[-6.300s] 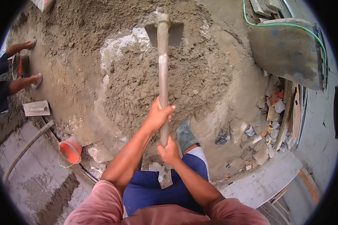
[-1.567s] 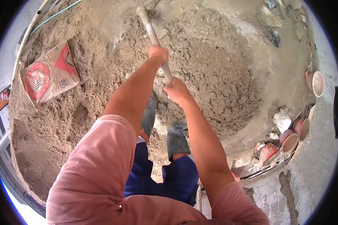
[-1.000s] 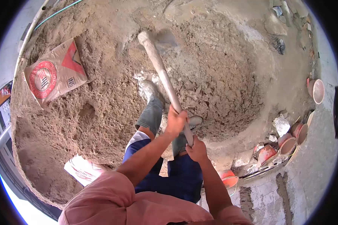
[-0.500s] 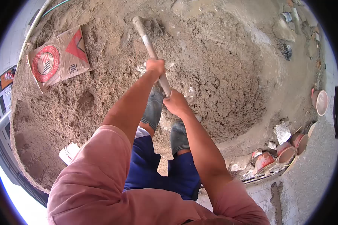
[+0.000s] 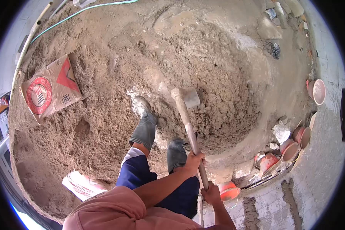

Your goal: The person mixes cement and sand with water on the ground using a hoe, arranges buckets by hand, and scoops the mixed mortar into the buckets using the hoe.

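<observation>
My left hand [image 5: 194, 163] is wrapped round the wooden handle of a hoe [image 5: 190, 134]. Lower down, close to the handle's end, my right hand [image 5: 211, 193] grips it too. The hoe's pale flat blade [image 5: 191, 98] is at the left side of a heap of wet grey mortar [image 5: 226, 92]. I cannot tell whether the blade touches the heap. My two grey rubber boots [image 5: 145, 126] stand in the sandy mix, left of the handle.
A paper cement sack [image 5: 51, 90] lies on the sand at left, with another pale sack [image 5: 82, 185] below it. Several dirty buckets [image 5: 290, 150] line the right edge, and an orange bucket [image 5: 229, 191] is beside my right hand. A green hose [image 5: 84, 10] crosses the top left.
Both hands have drawn the hoe back toward my body and to the right. Its head has left the upper sand and is now beside the mortar heap, blade showing. My view has shifted.
</observation>
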The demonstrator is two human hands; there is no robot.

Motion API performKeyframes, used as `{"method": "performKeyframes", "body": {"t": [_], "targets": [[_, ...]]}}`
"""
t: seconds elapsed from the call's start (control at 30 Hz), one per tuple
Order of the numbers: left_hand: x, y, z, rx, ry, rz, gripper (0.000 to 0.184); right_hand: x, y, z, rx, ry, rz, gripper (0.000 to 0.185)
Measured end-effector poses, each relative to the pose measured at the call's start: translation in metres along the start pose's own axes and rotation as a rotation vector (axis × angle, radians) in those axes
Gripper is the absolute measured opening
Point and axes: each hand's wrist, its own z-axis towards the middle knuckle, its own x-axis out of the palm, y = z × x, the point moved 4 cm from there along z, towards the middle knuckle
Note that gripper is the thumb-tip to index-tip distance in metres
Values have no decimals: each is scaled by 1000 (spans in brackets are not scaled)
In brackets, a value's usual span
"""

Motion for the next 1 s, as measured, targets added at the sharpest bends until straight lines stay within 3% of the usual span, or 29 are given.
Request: {"method": "performKeyframes", "body": {"t": [0.03,0.1,0.13,0.23,0.3,0.33,0.37,0.4,0.5,0.57,0.63,0.73,0.77,0.87,0.9,0.93,1.0], "targets": [[-2,-38,18,96,75,-2,27,-7,31,35,-116,-68,16,41],[22,-158,50,454,10,142,22,-18,98,135,-460,-287,96,36],[44,-225,57,535,-76,219,22,-43,156,177,-560,-322,72,37],[86,-390,128,953,-136,309,22,-117,306,295,-653,-272,140,39],[105,-470,181,1066,-178,390,27,-157,369,349,-725,-269,151,39],[114,-489,191,1077,-279,443,21,-166,386,371,-793,-280,160,39],[121,-503,205,983,-356,566,16,-163,388,376,-770,-282,199,39],[121,-504,212,881,-439,673,15,-161,388,375,-745,-277,223,39],[131,-460,211,731,-404,827,14,-160,348,341,-626,-266,265,39],[141,-411,198,626,-271,831,12,-155,302,288,-540,-257,270,37],[151,-350,189,498,-191,645,12,-157,251,247,-456,-241,335,35],[171,-264,140,349,-163,869,16,-133,174,200,-325,-105,651,30],[167,-241,130,266,-114,940,17,-125,152,179,-303,-158,599,30],[125,-164,117,221,-76,639,19,-89,120,112,-175,-232,483,28],[107,-152,89,151,4,633,13,-59,108,97,-204,-331,416,30],[68,-121,100,222,93,578,8,-24,93,87,-193,-329,381,32],[26,-92,57,192,34,459,12,26,87,51,-251,-350,360,35]]}}
